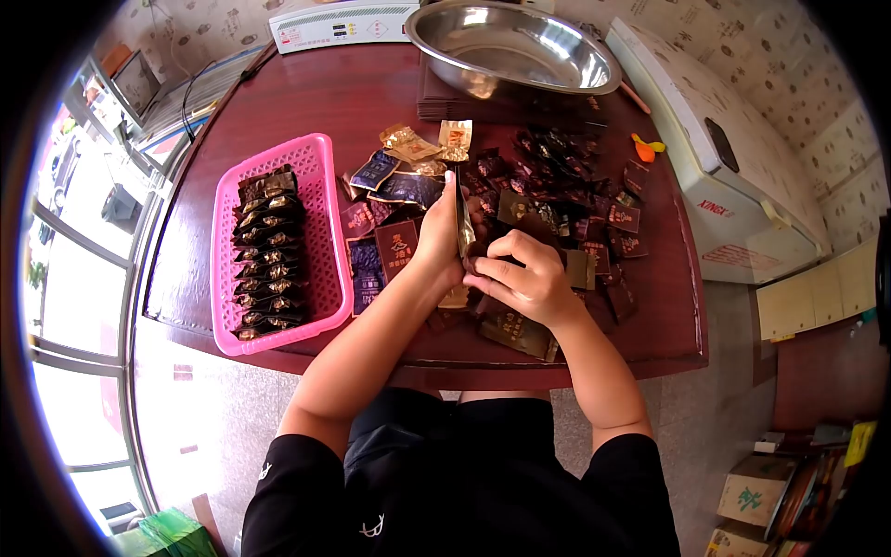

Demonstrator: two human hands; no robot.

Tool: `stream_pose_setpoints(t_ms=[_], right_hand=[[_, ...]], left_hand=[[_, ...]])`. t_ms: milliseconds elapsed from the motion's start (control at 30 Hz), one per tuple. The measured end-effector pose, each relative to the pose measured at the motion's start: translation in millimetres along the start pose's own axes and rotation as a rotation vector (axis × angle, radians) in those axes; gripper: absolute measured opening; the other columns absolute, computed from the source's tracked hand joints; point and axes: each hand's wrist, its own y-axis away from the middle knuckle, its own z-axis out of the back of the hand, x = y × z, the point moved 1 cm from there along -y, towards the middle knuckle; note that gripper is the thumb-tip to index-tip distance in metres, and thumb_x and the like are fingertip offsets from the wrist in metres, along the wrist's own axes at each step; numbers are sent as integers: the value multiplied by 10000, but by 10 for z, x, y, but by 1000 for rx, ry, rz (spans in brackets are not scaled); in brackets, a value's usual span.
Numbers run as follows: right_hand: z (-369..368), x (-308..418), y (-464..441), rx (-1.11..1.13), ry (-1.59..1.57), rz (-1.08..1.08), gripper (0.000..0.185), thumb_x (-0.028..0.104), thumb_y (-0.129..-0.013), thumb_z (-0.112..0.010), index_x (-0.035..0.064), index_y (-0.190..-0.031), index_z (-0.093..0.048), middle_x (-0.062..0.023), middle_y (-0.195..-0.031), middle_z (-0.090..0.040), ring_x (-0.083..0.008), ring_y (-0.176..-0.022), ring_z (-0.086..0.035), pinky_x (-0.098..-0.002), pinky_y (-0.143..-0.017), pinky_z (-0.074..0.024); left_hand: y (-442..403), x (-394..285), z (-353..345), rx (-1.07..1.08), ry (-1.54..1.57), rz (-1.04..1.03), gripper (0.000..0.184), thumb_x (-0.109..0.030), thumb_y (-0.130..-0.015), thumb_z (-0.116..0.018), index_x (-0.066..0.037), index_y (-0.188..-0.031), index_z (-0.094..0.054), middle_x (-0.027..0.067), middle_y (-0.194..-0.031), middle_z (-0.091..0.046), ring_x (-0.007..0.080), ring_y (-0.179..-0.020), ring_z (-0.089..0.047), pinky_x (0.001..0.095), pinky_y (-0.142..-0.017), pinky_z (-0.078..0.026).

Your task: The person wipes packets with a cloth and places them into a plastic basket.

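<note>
My left hand [439,239] is closed around a narrow foil packet [465,218], which shows edge-on, dark with a gold side. At its near end, the fingers of my right hand [527,278] are pinched together on the packet's edge; the exact grip is partly hidden. Beneath and around both hands lie many loose foil packets: dark red ones [397,243], purple ones [367,269], gold ones [455,137] and brown ones [517,332]. To the left, a pink plastic basket [342,251] holds a row of dark packets [269,251] standing close together.
A large steel basin [512,56] rests on flat dark stacked pieces at the table's back. Behind it to the left is a white appliance [343,28]. A white chest freezer [733,176] borders the right side. An orange-and-yellow object [645,148] lies near the table's right edge.
</note>
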Motion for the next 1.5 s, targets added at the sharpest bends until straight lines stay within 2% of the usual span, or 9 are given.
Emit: stream_pose_setpoints(t_ms=[33,100,200,300,500,733,867,1233,1500], right_hand=[[4,-4,-1,-11,59,9,229,17,-665,-792,26,-860,-671,-64,-834,-563,-218,-711,-598,-323,-587,-506],[13,-10,-6,-22,118,19,232,8,-650,-787,28,-845,-663,-63,-832,-560,-222,-716,-599,-327,-592,-508],[35,-29,-4,-71,232,-78,246,-11,-611,-769,33,-817,-642,-53,-825,-553,-219,-747,-602,-337,-617,-511],[40,-15,-16,-8,211,-40,279,-39,-588,-778,23,-826,-646,-70,-829,-552,-238,-719,-590,-350,-597,-498],[52,-86,21,-92,133,-43,315,0,-599,-836,49,-888,-722,-57,-832,-578,-207,-728,-583,-324,-595,-488],[237,-139,5,-277,228,-176,221,56,-705,-810,39,-898,-704,-67,-851,-582,-210,-712,-602,-288,-579,-489],[186,-21,-31,-144,106,-109,154,39,-758,-766,21,-895,-697,-76,-846,-584,-204,-718,-598,-302,-603,-490],[247,-93,-21,-324,234,-247,104,26,-834,-701,-27,-922,-687,-89,-856,-598,-200,-711,-595,-292,-606,-479],[334,-180,-1,-398,310,-277,129,32,-857,-683,-22,-974,-691,-80,-866,-594,-200,-722,-591,-298,-621,-481]], left_hand=[[31,6,-40,-50,56,-13,349,-476,-1004,-453,-136,-951,-516,-40,-742,-498,105,-675,-477,255,-617,-456],[37,42,-72,28,-25,-90,574,-579,-997,-349,-88,-1243,-516,34,-1014,-611,146,-883,-568,310,-812,-493],[229,15,-249,202,-131,-129,641,-570,-1007,-317,-51,-1360,-450,107,-1296,-534,177,-1091,-553,342,-958,-460],[204,71,-252,252,-363,-167,544,-441,-1041,-346,10,-1306,-496,131,-1204,-600,187,-1070,-587,336,-933,-481],[118,-27,-203,252,21,31,482,-347,-1046,-299,21,-1270,-515,150,-1145,-630,248,-1042,-623,361,-909,-509],[197,-155,-254,-51,208,70,318,-327,-1022,-444,-68,-1114,-603,31,-946,-672,153,-856,-626,340,-810,-517],[226,-132,-277,59,89,3,302,-345,-1025,-451,-88,-1090,-597,25,-913,-671,142,-778,-629,304,-727,-536],[114,31,-207,311,-428,-216,282,-263,-1011,-529,-27,-1157,-584,-12,-931,-633,38,-806,-589,213,-692,-503],[163,48,-211,390,-506,-112,317,-256,-991,-575,15,-1155,-594,6,-993,-653,30,-877,-565,212,-777,-484]])
